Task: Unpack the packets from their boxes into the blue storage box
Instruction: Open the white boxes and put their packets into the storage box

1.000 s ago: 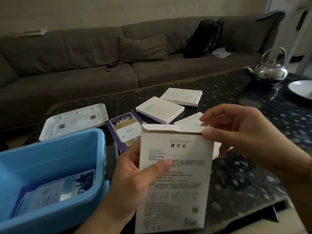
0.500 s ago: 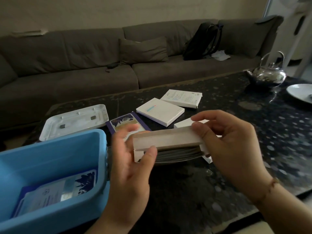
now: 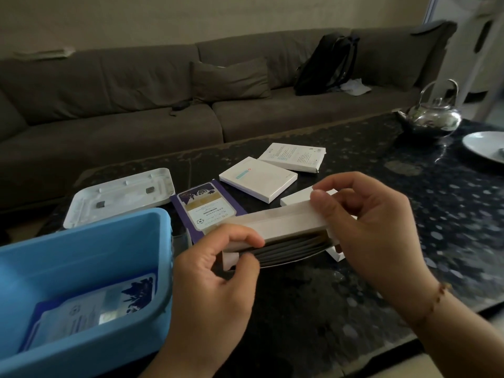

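Box (image 3: 283, 223): white, flap open, held flat over desk (image 3: 354, 296) – grey packets (image 3: 294, 248) showing at opening
L hand (image 3: 215, 271): grip pinching box's near-left corner
R hand (image 3: 368, 230): grip on box's right end
Blue storage box (image 3: 90, 241): left of hands – 1 packet (image 3: 90, 309) inside

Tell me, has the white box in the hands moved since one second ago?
Yes. The white box, then upright facing the camera, now lies tipped flat, open end showing, held over the table right of the blue storage box.
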`<action>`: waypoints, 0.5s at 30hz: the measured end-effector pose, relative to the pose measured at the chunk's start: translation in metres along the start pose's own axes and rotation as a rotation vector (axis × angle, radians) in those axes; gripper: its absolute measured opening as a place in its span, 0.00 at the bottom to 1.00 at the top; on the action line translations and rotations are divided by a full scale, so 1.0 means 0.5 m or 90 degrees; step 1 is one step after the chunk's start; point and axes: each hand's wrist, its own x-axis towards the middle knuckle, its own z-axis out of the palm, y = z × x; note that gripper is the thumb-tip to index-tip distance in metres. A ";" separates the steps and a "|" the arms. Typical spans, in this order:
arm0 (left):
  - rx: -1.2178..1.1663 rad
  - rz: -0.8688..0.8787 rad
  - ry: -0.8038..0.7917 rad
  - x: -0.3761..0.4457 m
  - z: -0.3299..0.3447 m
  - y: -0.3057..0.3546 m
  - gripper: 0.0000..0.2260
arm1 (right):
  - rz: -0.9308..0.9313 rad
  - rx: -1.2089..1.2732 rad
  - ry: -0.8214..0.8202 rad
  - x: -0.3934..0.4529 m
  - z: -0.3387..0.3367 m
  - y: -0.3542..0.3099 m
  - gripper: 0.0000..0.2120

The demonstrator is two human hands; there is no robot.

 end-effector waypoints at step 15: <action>0.013 -0.005 0.018 -0.007 0.000 -0.004 0.17 | -0.322 -0.513 -0.146 -0.067 0.002 -0.069 0.14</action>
